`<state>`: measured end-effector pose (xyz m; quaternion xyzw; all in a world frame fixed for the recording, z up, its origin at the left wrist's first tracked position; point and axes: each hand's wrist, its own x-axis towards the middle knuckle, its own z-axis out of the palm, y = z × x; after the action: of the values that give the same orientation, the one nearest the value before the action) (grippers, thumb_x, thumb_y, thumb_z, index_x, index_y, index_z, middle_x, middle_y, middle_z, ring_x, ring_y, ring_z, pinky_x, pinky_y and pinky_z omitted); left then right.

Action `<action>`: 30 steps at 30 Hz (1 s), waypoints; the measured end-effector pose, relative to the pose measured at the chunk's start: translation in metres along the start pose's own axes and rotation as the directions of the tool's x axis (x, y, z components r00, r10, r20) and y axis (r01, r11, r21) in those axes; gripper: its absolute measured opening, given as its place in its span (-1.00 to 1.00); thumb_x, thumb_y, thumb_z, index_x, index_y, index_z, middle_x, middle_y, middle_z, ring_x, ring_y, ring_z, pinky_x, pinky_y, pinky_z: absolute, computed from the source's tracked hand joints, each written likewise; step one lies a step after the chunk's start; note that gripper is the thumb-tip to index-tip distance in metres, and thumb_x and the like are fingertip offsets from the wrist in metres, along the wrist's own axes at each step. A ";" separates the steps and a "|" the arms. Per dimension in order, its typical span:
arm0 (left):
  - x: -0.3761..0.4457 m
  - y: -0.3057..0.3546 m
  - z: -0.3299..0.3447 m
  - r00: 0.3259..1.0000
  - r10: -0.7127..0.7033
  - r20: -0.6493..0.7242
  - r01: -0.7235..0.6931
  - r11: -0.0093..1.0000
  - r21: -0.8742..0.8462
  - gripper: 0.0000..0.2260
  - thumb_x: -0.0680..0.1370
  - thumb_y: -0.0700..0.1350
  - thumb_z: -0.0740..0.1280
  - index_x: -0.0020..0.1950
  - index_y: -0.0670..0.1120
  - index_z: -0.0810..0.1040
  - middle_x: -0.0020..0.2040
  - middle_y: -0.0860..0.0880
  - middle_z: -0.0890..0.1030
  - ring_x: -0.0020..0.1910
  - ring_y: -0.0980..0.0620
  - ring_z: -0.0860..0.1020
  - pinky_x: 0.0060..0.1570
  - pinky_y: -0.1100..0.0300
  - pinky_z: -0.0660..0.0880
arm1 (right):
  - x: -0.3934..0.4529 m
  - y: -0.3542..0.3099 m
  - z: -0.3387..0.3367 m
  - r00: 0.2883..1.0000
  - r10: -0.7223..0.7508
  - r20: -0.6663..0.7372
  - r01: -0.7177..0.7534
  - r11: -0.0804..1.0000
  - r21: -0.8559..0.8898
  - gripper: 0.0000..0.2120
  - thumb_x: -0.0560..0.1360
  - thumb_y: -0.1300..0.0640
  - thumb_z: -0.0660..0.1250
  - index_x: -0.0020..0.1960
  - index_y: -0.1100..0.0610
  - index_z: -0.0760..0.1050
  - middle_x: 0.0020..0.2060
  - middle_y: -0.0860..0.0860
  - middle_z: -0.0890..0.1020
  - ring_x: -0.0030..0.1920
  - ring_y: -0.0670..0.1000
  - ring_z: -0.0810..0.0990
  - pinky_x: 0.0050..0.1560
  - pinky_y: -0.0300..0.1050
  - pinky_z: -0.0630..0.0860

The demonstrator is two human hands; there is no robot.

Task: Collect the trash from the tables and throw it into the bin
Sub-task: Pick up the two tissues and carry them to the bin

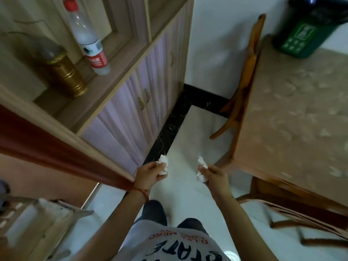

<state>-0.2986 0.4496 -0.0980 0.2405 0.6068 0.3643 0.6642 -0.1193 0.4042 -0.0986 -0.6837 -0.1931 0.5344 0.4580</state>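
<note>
White crumpled paper fills both hands, held out low over the pale floor tiles. The left hand, with a red string at its wrist, curls its fingers round one paper wad; the right hand grips a second paper wad, which sticks out above and below the fingers. The two wads are near each other but apart.

Just beyond the left hand stands a cabinet with pale lilac doors. Just past the right hand is the corner of a table under a beige patterned cover. A wooden chair stands at the table's left edge.

Further off, up on the cabinet's shelf, well beyond the left hand, stand a gold-coloured container and a plastic bottle with a red cap. Farthest from the right hand, a green bin with a dark liner sits on the table's far end.
</note>
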 end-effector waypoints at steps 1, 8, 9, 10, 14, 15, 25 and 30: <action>0.008 0.005 0.006 1.000 -0.001 0.014 0.001 1.000 0.015 -0.85 0.49 -0.32 0.30 -0.28 -0.22 0.54 -0.27 -0.12 0.55 -0.22 0.03 0.53 -0.27 0.31 0.57 | 0.007 -0.004 -0.001 1.000 0.005 -0.016 -0.005 1.000 -0.001 -0.91 0.45 0.27 0.36 -0.23 0.21 0.56 -0.32 0.12 0.56 -0.26 0.06 0.52 -0.12 -0.05 0.48; 0.087 0.049 0.050 0.995 -0.017 0.093 0.008 0.995 0.104 -0.87 0.48 -0.31 0.33 -0.29 -0.23 0.53 -0.31 -0.12 0.56 -0.25 0.01 0.54 -0.27 0.28 0.59 | 0.072 -0.044 0.005 0.995 0.006 -0.102 -0.004 1.000 0.021 -0.89 0.47 0.19 0.35 -0.07 0.23 0.57 -0.28 0.07 0.57 -0.29 -0.03 0.52 -0.32 -0.34 0.47; 0.101 0.057 0.058 0.994 -0.020 0.104 0.008 0.994 0.108 -0.85 0.48 -0.32 0.32 -0.30 -0.23 0.52 -0.33 -0.11 0.56 -0.27 0.01 0.54 -0.30 0.29 0.58 | 0.083 -0.053 0.007 0.994 0.002 -0.114 0.001 1.000 0.026 -0.87 0.47 0.19 0.35 -0.06 0.25 0.57 -0.28 0.07 0.57 -0.30 -0.04 0.52 -0.37 -0.39 0.46; 0.114 0.066 0.065 0.993 -0.020 0.118 0.006 0.994 0.113 -0.84 0.48 -0.32 0.32 -0.31 -0.22 0.52 -0.35 -0.10 0.56 -0.27 0.02 0.53 -0.32 0.31 0.58 | 0.094 -0.062 0.009 0.992 0.001 -0.126 0.003 0.999 0.032 -0.88 0.47 0.18 0.35 -0.07 0.24 0.58 -0.29 0.07 0.58 -0.30 -0.04 0.52 -0.38 -0.41 0.45; 0.169 0.111 0.099 0.980 -0.040 0.196 0.009 0.988 0.155 -0.84 0.49 -0.31 0.31 -0.30 -0.22 0.50 -0.27 -0.14 0.52 -0.24 0.00 0.52 -0.36 0.33 0.58 | 0.144 -0.104 0.020 0.981 0.007 -0.192 0.012 0.995 0.098 -0.96 0.46 0.21 0.37 -0.17 0.13 0.59 -0.28 0.10 0.60 -0.20 0.06 0.56 -0.08 -0.08 0.50; 0.183 0.122 0.107 0.977 -0.044 0.210 0.009 0.987 0.163 -0.85 0.49 -0.32 0.31 -0.30 -0.22 0.50 -0.27 -0.14 0.51 -0.25 -0.01 0.52 -0.37 0.34 0.58 | 0.156 -0.114 0.022 0.979 -0.002 -0.204 0.024 0.994 0.104 -0.97 0.46 0.21 0.37 -0.14 0.12 0.59 -0.26 0.10 0.61 -0.19 0.06 0.57 -0.07 -0.06 0.51; 0.288 0.199 0.184 0.959 -0.054 0.278 0.006 0.985 0.171 -0.86 0.48 -0.33 0.31 -0.29 -0.23 0.50 -0.27 -0.15 0.51 -0.25 0.01 0.51 -0.41 0.33 0.56 | 0.263 -0.193 0.031 0.964 -0.033 -0.265 0.072 0.988 0.139 -0.95 0.44 0.22 0.38 -0.10 0.13 0.60 -0.27 0.07 0.62 -0.22 0.02 0.59 -0.07 -0.05 0.53; 0.333 0.221 0.232 0.959 -0.065 0.275 0.017 0.984 0.175 -0.87 0.49 -0.32 0.31 -0.27 -0.22 0.52 -0.26 -0.15 0.53 -0.24 0.00 0.52 -0.39 0.34 0.56 | 0.322 -0.230 0.020 0.967 -0.047 -0.252 0.083 0.987 0.135 -0.94 0.45 0.20 0.37 -0.17 0.10 0.59 -0.27 0.08 0.62 -0.24 0.01 0.59 -0.08 -0.03 0.54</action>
<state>-0.1143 0.8736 -0.1055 0.3331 0.5408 0.2592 0.7276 0.0287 0.7716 -0.0856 -0.7035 -0.1176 0.4420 0.5440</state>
